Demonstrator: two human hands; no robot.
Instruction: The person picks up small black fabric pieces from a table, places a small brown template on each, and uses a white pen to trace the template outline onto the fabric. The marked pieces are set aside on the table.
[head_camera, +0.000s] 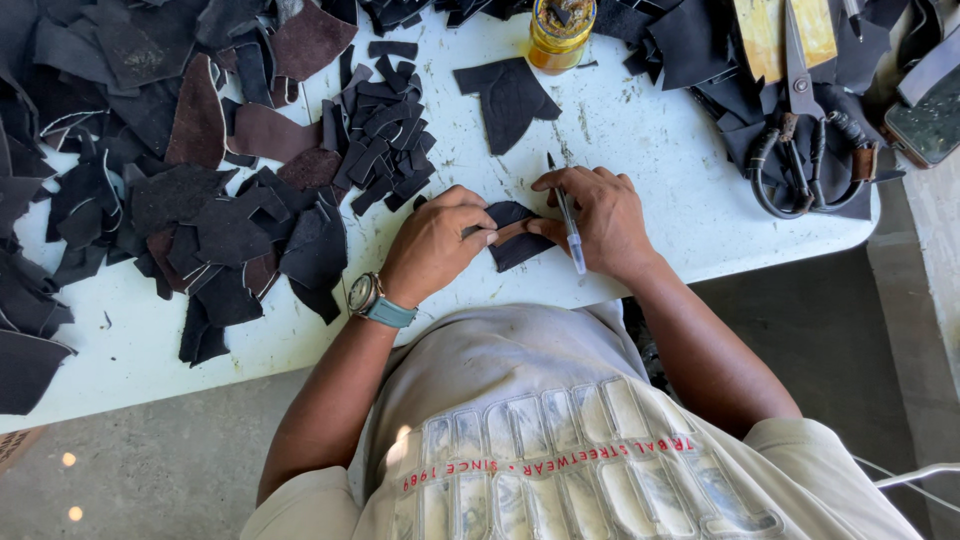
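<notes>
Both hands are working right at the near edge of the white, scuffed tabletop (640, 130), about the middle of it. The left hand (435, 243), with a teal-strapped wristwatch (368, 296) on it, is pressed down on a small dark leather cutout (517, 245), fingers curled over its left side. The right hand (597, 220) presses on the same piece from the right and has a clear-barrelled pen (567, 217) tucked between its fingers, tip pointing toward the far edge. So the hands are close together, almost touching, both on that piece.

Just beyond them lies a bigger black leather piece (507, 95), and a heap of narrow black leather strips (385, 125) further left. The left end is buried in dark leather scraps (120, 170). Far edge has an amber glass jar (560, 35); the far right corner has big black-handled shears (800, 150).
</notes>
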